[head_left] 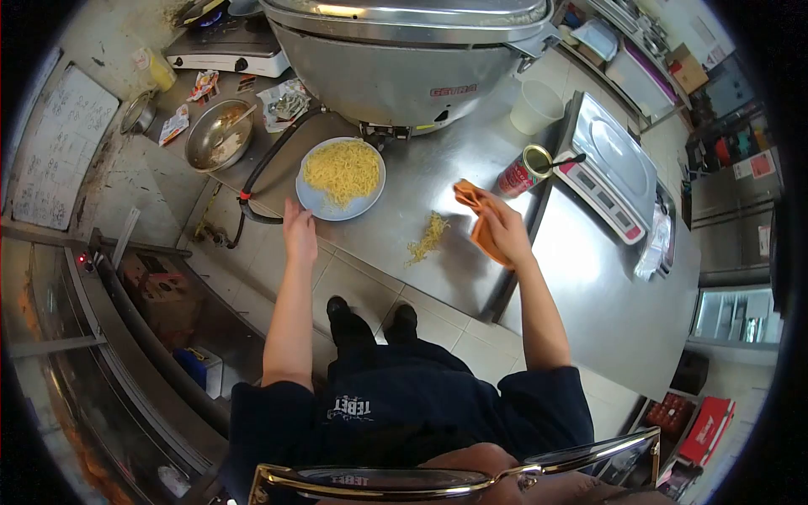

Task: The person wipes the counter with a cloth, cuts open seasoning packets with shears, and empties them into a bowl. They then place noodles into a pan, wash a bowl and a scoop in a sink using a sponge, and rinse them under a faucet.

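Note:
A plate [316, 202] heaped with yellow noodles [343, 171] rests on the steel counter. Just below its rim is my left hand [300, 236], fingers stretched upward and holding nothing. My right hand [507, 238] grips a folded orange cloth [471, 196], raised over the counter. Between the two hands, a small pile of loose noodles [431, 239] lies on the bare steel. An opened red can [523, 172] with a dark-handled utensil in it stands just beyond the cloth.
A large gas rice cooker [404, 76] fills the back of the counter, its black hose [269, 156] curving left of the plate. A metal bowl [202, 139] and a stove [227, 59] are at left. To the right stand a translucent tub [536, 108] and a digital scale [602, 168].

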`<state>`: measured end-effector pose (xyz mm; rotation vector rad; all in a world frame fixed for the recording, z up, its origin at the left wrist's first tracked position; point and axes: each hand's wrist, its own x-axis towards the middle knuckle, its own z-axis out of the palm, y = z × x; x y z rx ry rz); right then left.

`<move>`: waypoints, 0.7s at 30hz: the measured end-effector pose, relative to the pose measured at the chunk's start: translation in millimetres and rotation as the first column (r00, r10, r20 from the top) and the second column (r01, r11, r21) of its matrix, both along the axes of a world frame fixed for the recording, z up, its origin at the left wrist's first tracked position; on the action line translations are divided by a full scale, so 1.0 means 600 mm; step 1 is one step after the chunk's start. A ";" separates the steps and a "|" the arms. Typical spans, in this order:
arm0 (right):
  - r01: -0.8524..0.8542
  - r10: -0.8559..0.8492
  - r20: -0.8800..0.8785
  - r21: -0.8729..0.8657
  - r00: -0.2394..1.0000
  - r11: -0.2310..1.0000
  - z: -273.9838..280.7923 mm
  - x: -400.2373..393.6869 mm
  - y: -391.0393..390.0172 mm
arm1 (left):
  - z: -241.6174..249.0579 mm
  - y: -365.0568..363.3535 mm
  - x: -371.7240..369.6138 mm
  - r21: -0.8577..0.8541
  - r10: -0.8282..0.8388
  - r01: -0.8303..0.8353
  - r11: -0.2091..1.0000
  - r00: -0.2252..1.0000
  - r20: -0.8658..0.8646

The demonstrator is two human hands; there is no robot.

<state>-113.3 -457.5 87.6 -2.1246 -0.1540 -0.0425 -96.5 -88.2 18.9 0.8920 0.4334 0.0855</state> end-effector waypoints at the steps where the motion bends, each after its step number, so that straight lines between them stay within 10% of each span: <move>1: -0.050 0.051 -0.065 0.019 0.997 0.999 -0.022 0.034 0.007 | 0.000 -0.012 -0.027 0.125 0.105 -0.108 0.986 0.994 0.038; 6: -0.318 0.334 0.080 -0.165 0.939 0.934 -0.149 0.109 0.042 | -0.040 -0.032 -0.189 0.294 0.154 -0.164 0.942 0.986 0.058; 11: -0.251 0.248 -0.051 -0.059 0.967 0.966 -0.197 0.085 0.051 | -0.088 -0.046 -0.286 0.342 0.145 -0.103 0.934 0.985 -0.097; 17: -0.065 0.283 -0.297 0.575 0.912 0.815 -0.223 0.045 0.074 | -0.110 -0.126 -0.290 -0.021 -0.059 0.056 0.998 0.974 -0.217; 21: -0.144 0.311 -0.280 0.489 0.908 0.860 -0.224 0.005 0.102 | -0.106 -0.150 -0.269 -0.080 -0.114 0.098 0.992 0.967 -0.227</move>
